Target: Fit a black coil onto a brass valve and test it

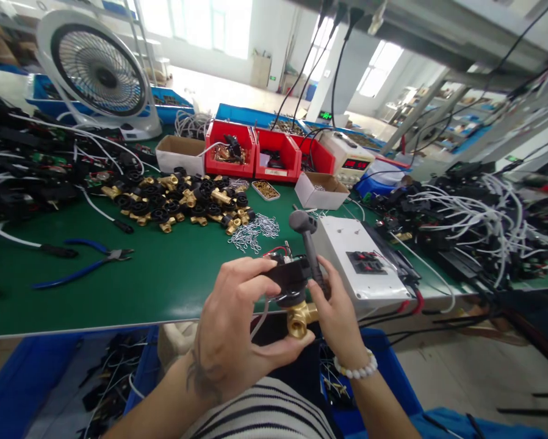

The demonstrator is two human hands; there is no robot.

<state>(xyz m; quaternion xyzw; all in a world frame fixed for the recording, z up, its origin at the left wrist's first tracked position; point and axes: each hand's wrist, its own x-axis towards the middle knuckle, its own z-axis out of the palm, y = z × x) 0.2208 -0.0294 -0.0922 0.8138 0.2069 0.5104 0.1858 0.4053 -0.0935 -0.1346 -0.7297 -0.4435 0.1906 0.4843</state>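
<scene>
In front of my chest, my left hand (232, 311) is closed around a brass valve (296, 320) topped by a black housing (290, 277). The fingers press on the housing and the thumb supports the brass body from below. A thin red wire and a pale cable come out of the housing. My right hand (340, 320) grips the dark handle of a small grey hammer (307, 235), its head pointing up and away from me. The hammer handle stands right beside the housing; whether they touch is unclear. Silver clip pins (251, 235) lie on the green bench behind.
Blue-handled pliers (95, 259) lie at left on the green bench (173, 286). Brass valves with black caps (182, 198) are heaped behind. Red bins (230, 161), a fan (102, 76) and a white switch box (356, 262) stand around. Cabled black units (475, 225) pile up at right.
</scene>
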